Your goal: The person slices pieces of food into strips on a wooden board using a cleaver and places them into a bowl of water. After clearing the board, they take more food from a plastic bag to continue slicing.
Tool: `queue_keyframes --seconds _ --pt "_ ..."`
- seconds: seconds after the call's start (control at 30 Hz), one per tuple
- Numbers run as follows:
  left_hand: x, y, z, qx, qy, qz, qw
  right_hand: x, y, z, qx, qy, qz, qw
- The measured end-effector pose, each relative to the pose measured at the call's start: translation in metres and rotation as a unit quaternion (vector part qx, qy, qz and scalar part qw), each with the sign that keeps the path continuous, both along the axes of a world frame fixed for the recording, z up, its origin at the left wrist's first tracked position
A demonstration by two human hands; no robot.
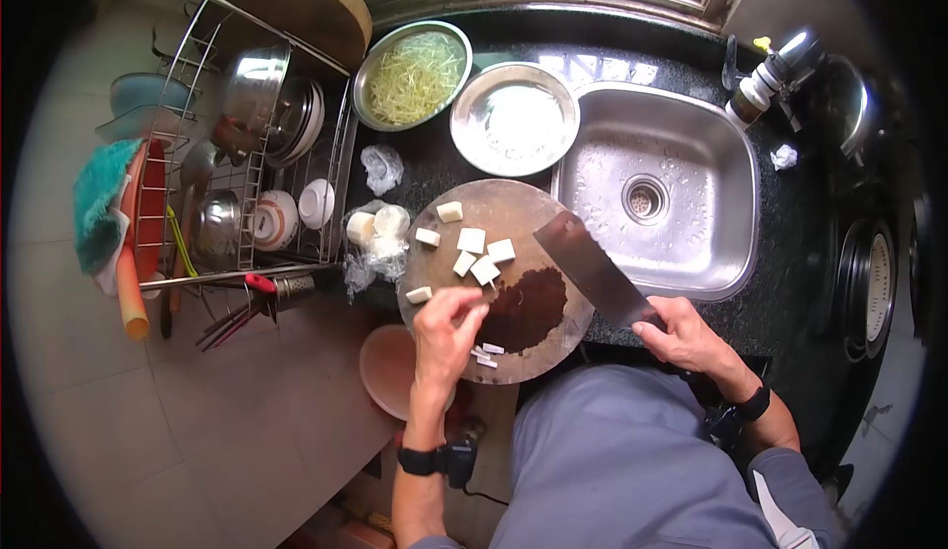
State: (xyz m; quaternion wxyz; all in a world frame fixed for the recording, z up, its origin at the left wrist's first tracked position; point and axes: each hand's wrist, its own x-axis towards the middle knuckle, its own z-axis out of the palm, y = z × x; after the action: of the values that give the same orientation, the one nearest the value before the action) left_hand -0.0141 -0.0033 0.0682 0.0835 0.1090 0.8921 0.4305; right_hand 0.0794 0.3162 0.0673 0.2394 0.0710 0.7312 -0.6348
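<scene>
My right hand (686,335) is wrapped round the handle of a broad cleaver (592,270), whose blade reaches over the right side of a round cutting board (474,194). Over the board's lower left part is my left hand (449,332), its fingertips drawn together; whatever they hold, if anything, is too small to name. Several white blocks (471,241) lie on the upper left of the board, and one more block (419,294) lies by the left edge. Small white strips (486,355) rest near the bottom edge. A dark wet patch (533,312) covers the board's middle.
Behind the board stand a bowl of pale shreds (413,77) and a metal bowl (515,119). A steel sink (657,238) is at the right. White pieces in a plastic bag (378,238) lie left of the board, beside a dish rack (252,154). Below is a pinkish bowl (387,371).
</scene>
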Motion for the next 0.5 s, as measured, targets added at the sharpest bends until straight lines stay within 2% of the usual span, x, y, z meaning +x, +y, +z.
queue_keyframes --seconds 0.03,0.17,0.37,0.5 --pt "0.017 -0.01 -0.008 -0.014 0.004 -0.003 1.0 0.002 -0.001 -0.004 0.044 0.053 0.032 0.997" --pt "0.063 -0.023 -0.027 -0.146 0.056 -0.044 0.987 0.002 -0.008 -0.004 0.091 0.054 0.079 0.991" --pt "0.065 -0.015 -0.028 -0.225 0.128 -0.1 0.961 0.003 -0.015 -0.005 0.092 0.104 0.099 0.985" --pt "0.063 -0.014 -0.029 -0.253 0.138 -0.13 0.949 0.003 -0.016 0.002 0.121 0.094 0.118 0.981"
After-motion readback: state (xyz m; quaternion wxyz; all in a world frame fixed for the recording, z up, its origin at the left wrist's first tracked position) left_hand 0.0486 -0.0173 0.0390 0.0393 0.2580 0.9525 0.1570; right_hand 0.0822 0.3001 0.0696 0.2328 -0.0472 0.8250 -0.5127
